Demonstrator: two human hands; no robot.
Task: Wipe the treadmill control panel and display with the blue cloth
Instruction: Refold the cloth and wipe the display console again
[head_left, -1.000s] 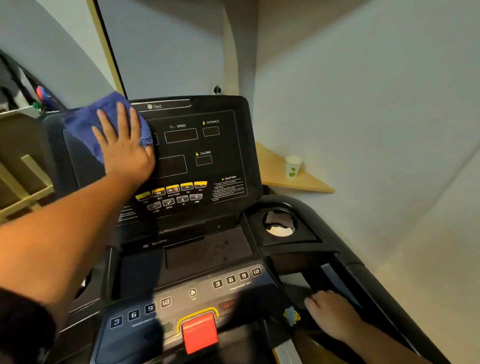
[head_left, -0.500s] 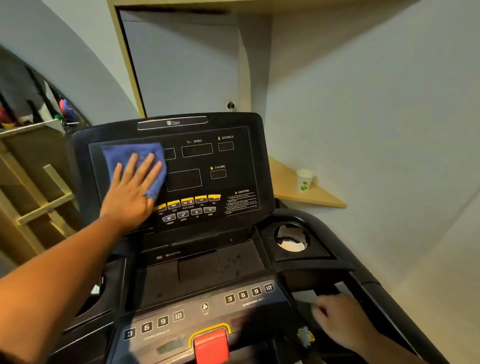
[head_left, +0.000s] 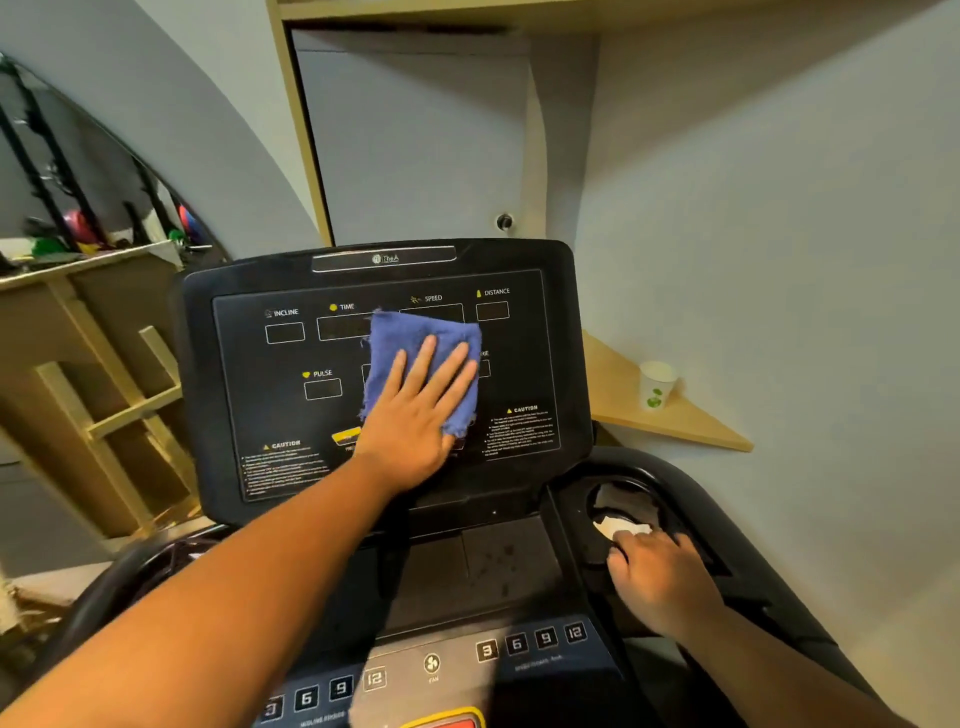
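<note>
So the big black treadmill console (head_left: 218, 364) fills most of my view, tilted back toward me, which is why a flat palm works better here than a pinch. My left hand (head_left: 415, 415) is pressed flat on the frayed blue terry cloth (head_left: 415, 338), fingers (head_left: 431, 364) straight and a bit spread so the pressure goes across the whole pad. The cloth sits mid-display, under and just past my fingertips, covering part of the TIME and SPEED windows. The yellow buttons (head_left: 345, 435) peek out beside the heel of the hand.

My right hand (head_left: 660, 582) rests on the rim of the round black cup holder (head_left: 644, 483), fingers curled loosely over the edge, probably just bracing me. I can't tell whether it's really gripping anything. A small white paper cup (head_left: 657, 384) sits on the wooden corner shelf (head_left: 691, 426), well off past my fingertips.
</note>
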